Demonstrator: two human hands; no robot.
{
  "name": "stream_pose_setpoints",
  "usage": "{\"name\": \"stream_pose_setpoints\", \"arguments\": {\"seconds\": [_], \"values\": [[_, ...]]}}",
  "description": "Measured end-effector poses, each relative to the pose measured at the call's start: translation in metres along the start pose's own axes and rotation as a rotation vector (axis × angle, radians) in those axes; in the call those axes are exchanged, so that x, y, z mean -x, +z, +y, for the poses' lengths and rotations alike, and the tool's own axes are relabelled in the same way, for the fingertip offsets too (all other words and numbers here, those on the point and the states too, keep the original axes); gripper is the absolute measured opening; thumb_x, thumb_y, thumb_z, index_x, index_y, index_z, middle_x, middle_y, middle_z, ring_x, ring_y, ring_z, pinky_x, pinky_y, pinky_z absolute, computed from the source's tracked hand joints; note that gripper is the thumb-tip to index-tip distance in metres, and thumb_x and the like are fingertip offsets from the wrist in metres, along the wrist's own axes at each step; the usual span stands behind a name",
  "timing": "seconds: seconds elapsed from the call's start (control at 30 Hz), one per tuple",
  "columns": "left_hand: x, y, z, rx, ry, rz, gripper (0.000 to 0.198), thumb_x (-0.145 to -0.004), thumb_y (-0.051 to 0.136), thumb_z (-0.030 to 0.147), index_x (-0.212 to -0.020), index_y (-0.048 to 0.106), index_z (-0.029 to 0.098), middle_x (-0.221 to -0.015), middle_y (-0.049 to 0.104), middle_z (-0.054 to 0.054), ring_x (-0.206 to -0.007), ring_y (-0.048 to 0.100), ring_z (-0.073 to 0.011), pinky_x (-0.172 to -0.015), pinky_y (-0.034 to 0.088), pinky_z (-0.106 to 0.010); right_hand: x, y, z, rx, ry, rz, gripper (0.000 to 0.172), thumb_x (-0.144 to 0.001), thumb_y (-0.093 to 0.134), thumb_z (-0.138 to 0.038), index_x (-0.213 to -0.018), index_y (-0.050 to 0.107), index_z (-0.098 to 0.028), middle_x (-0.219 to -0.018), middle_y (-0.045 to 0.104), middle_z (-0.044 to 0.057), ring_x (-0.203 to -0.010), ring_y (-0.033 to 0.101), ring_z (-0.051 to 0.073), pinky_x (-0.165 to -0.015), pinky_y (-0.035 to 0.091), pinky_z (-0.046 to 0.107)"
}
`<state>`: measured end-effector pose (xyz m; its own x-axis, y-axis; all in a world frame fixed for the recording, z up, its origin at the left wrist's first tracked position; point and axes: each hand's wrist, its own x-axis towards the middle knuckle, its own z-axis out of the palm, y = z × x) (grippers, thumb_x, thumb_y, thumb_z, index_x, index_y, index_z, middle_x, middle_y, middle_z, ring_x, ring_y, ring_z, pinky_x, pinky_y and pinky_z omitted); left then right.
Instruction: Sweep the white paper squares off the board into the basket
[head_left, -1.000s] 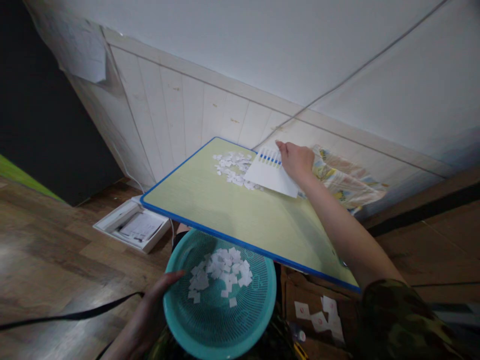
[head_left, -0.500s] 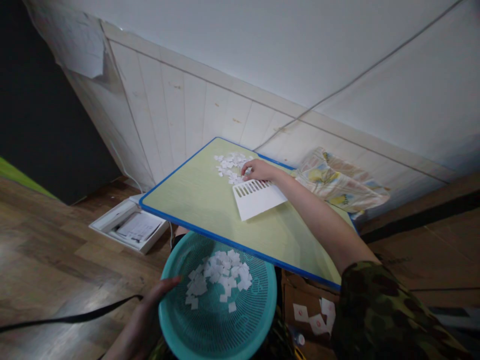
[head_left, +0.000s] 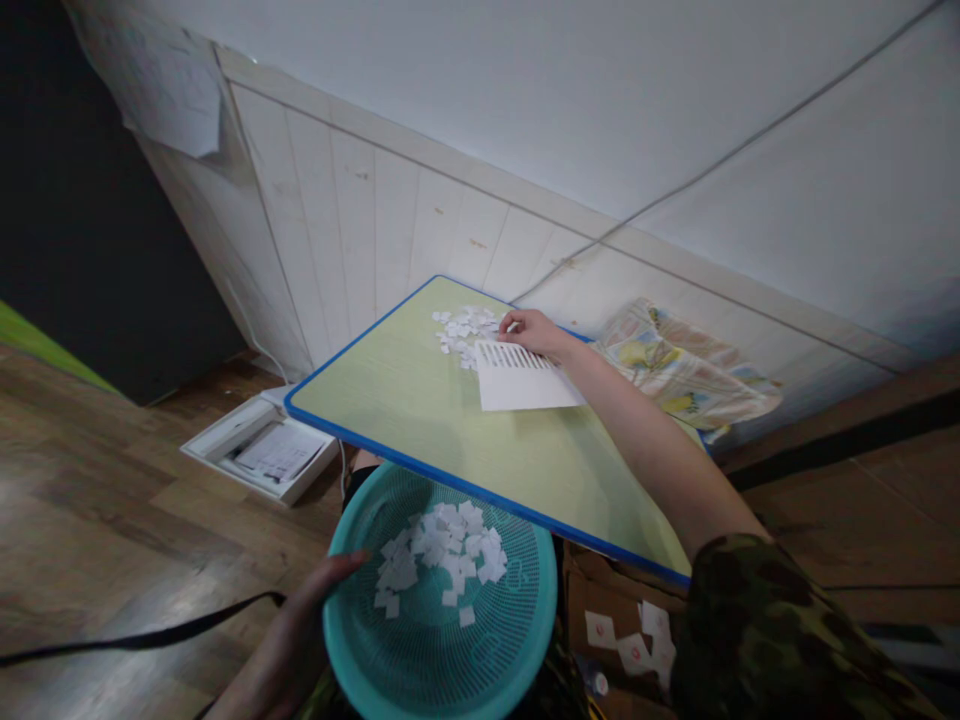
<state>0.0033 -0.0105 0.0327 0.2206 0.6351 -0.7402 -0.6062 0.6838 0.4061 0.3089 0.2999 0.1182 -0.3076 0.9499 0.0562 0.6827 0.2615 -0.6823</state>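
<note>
My left hand [head_left: 315, 600] grips the left rim of a turquoise plastic basket [head_left: 525, 650], its thumb over the edge. Many small white paper squares [head_left: 442, 545] lie inside the basket. Over the yellow-green table, my right hand [head_left: 529, 332] is closed at the slotted edge of a white card [head_left: 525, 388], which moves along with it. The card has a row of narrow slots along its far side, and its near side hangs toward me. Beside my right fingertips, a pile of small white paper pieces [head_left: 465, 325] lies on the table.
The table [head_left: 390, 390] has a blue edge, and the basket's far rim sits just under it. Patterned cloth [head_left: 667, 360] lies at the table's right. A white box [head_left: 262, 450] stands on the floor at left; a cardboard box [head_left: 585, 585] with printed cards is lower right.
My right hand has shifted slightly right and up, and the white card has swung with it, its near side rising. My left hand keeps its hold on the basket.
</note>
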Motion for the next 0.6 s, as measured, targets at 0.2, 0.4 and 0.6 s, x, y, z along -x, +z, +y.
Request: {"name": "stream_pose_setpoints", "arguments": {"seconds": [0.2,0.4,0.6], "values": [[0.002,0.002,0.0,0.005,0.01,-0.014,0.074,-0.075,0.072,0.023,-0.143,0.043,0.013,-0.105,0.077,-0.012,-0.108,0.065,-0.0369,-0.093,0.053,-0.046,0.008,-0.004,-0.002,-0.177,0.139,0.031,0.026,-0.069,0.071,-0.028,-0.09,0.068,-0.012,-0.075,0.066,0.004,-0.062,0.055,0.011,-0.057,0.042,0.021],[0.003,0.003,0.0,-0.006,0.021,-0.003,0.074,-0.075,0.072,0.021,-0.142,0.043,0.011,-0.107,0.077,-0.012,-0.105,0.066,-0.0366,-0.092,0.053,-0.045,0.025,-0.017,-0.01,-0.274,0.321,0.091,0.019,-0.066,0.074,-0.024,-0.078,0.068,-0.011,-0.061,0.064,0.003,-0.046,0.048,0.009,-0.045,0.038,0.021],[0.005,0.003,0.001,-0.047,0.031,-0.006,0.075,-0.075,0.072,0.021,-0.143,0.042,0.009,-0.102,0.078,-0.012,-0.101,0.069,-0.0352,-0.087,0.056,-0.042,0.039,-0.027,-0.027,-0.282,0.362,0.111,0.016,-0.075,0.067,-0.028,-0.075,0.064,-0.012,-0.054,0.056,0.002,-0.039,0.038,0.006,-0.038,0.029,0.018]]}}
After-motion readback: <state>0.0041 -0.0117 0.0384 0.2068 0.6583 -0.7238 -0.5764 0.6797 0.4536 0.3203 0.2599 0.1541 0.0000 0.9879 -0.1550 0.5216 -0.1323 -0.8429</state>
